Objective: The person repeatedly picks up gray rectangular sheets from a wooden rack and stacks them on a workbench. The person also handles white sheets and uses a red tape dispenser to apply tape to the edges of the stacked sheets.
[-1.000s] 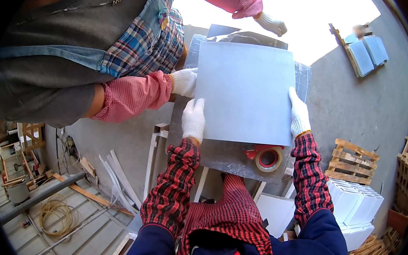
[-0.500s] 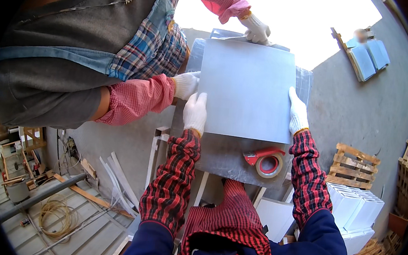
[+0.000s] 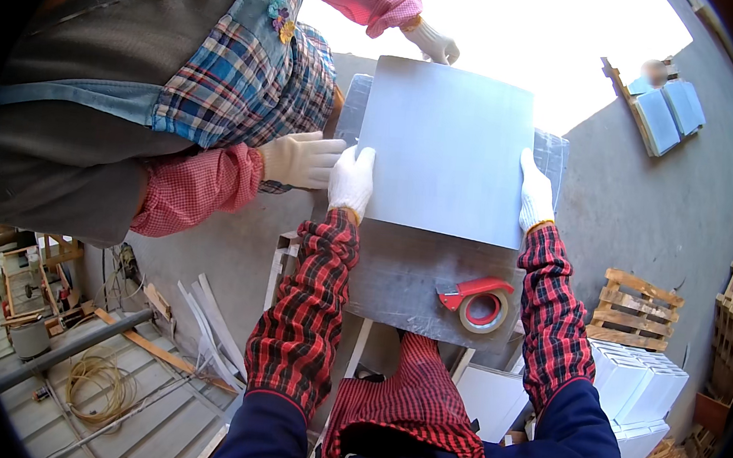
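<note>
A flat, square, silvery-white panel (image 3: 448, 149) lies between my two gloved hands above a grey-topped table (image 3: 397, 275). My left hand (image 3: 352, 180) is closed on its left edge, thumb on top and fingers out of sight. At the right edge, my right hand (image 3: 536, 196) grips it the same way. A co-worker stands on the left; their nearer gloved hand (image 3: 301, 160) is stretched out flat beside my left hand. The co-worker's farther gloved hand (image 3: 433, 41) is by the panel's far edge. A red tape dispenser with a roll of tape (image 3: 475, 301) rests on the table near me.
On the right stand a wooden pallet (image 3: 637, 307) and stacked white boxes (image 3: 632, 387). More pale panels lean on a rack (image 3: 660, 115) at the far right. White strips (image 3: 214, 329), a coiled hose (image 3: 100, 389) and a pipe (image 3: 72, 352) occupy the lower left.
The panel and my hands have shifted slightly away from me. The co-worker's nearer hand has drawn off the panel's left edge and opened; the farther hand has moved left.
</note>
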`<state>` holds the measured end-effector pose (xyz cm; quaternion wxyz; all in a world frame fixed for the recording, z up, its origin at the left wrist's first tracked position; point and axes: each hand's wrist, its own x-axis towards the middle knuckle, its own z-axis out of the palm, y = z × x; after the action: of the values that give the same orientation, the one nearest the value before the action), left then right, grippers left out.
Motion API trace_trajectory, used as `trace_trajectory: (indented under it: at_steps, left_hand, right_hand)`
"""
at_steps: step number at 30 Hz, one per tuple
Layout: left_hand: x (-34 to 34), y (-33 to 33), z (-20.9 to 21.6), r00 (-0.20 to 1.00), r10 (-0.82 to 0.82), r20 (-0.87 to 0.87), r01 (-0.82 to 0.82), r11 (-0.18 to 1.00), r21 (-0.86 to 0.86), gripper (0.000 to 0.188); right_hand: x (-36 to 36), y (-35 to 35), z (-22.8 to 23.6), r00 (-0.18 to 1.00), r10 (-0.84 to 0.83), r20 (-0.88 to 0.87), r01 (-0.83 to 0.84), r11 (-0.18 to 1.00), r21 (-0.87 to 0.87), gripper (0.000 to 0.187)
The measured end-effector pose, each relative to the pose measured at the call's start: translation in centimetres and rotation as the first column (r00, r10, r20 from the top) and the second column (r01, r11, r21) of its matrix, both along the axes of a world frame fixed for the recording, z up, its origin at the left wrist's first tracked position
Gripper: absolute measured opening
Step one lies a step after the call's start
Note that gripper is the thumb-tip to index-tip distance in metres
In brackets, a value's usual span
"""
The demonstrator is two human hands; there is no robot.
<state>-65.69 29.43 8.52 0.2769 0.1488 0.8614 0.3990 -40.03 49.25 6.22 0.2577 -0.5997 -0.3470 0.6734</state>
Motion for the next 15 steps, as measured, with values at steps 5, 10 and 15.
trace_trajectory:
  at_steps: [5, 10, 15]
  left_hand:
    - [-2.1, 2.8, -1.4, 0.996, -0.085, 0.001, 0.085, 0.993, -0.083, 0.055]
    - [-1.9, 4.8, -1.6, 0.991, -0.115, -0.07, 0.099, 0.975, -0.197, 0.057]
    - [-0.5, 8.1, 0.8, 0.967, -0.192, -0.169, 0.124, 0.93, -0.345, 0.056]
  right_hand:
    - [-1.4, 1.9, -0.3, 1.0, -0.023, -0.009, 0.023, 1.0, 0.016, 0.061]
    - [-1.3, 3.8, -1.7, 0.998, 0.004, 0.069, -0.005, 1.0, 0.015, 0.063]
    - [-0.1, 7.2, -3.9, 0.796, 0.296, 0.528, -0.433, 0.888, 0.155, 0.074]
